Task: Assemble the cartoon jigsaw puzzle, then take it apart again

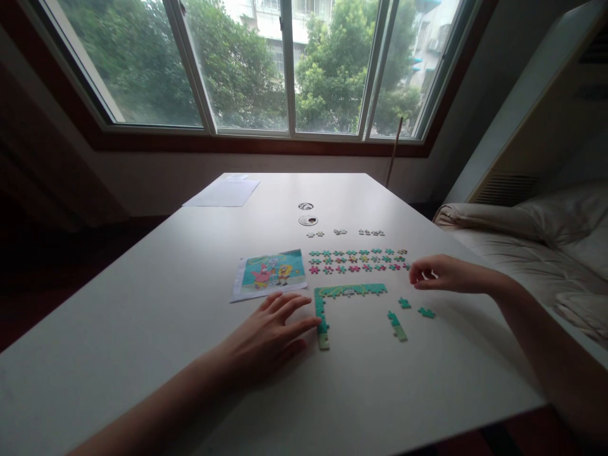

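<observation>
My left hand [280, 323] lies with its fingers spread on the table, a fingertip touching the left side of a joined puzzle border [349, 290]. That border forms a corner, with one arm across the top and one down the left. At the right end of the rows of loose puzzle pieces [353, 259], my right hand [430, 273] has its fingers curled in a pinch; anything between the fingertips is too small to make out. Below it are two single green pieces, one nearer [404, 303] and one farther right, and a short joined strip [397, 326].
A cartoon picture sheet [273, 273] lies left of the pieces. Farther back are several grey pieces [339, 232], two round items [308, 220] and white paper [225, 191] on the white table [142, 316]. A padded couch [503, 234] stands to the right; a window [251, 82] is ahead.
</observation>
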A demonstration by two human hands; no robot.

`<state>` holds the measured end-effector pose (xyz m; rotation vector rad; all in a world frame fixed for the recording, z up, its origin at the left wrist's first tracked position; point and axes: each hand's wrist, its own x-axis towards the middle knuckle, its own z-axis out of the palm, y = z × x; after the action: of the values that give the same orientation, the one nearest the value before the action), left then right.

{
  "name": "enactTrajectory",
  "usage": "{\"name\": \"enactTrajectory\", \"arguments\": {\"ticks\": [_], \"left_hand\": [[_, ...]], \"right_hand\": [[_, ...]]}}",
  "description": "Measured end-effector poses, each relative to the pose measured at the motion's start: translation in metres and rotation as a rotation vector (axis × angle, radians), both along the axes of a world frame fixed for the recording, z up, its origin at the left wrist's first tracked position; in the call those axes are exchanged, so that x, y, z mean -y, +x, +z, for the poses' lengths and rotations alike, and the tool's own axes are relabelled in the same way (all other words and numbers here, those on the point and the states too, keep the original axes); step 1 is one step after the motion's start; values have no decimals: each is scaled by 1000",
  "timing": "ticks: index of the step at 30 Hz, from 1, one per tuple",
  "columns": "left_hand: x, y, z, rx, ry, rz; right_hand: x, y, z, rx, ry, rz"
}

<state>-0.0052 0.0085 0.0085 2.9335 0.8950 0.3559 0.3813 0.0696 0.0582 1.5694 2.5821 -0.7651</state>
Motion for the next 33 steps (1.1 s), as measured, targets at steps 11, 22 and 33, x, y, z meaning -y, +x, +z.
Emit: {"name": "enactTrajectory", "arguments": {"ticks": [11, 22, 33], "left_hand": [[5, 2, 2, -9, 7, -4], [17, 16, 0, -58, 284, -52], [33, 82, -2, -38, 322, -242]], "right_hand": [[10, 3, -9, 63, -239, 27], [13, -4, -9, 66, -298, 59], [12, -6, -4, 11, -247, 61]]}}
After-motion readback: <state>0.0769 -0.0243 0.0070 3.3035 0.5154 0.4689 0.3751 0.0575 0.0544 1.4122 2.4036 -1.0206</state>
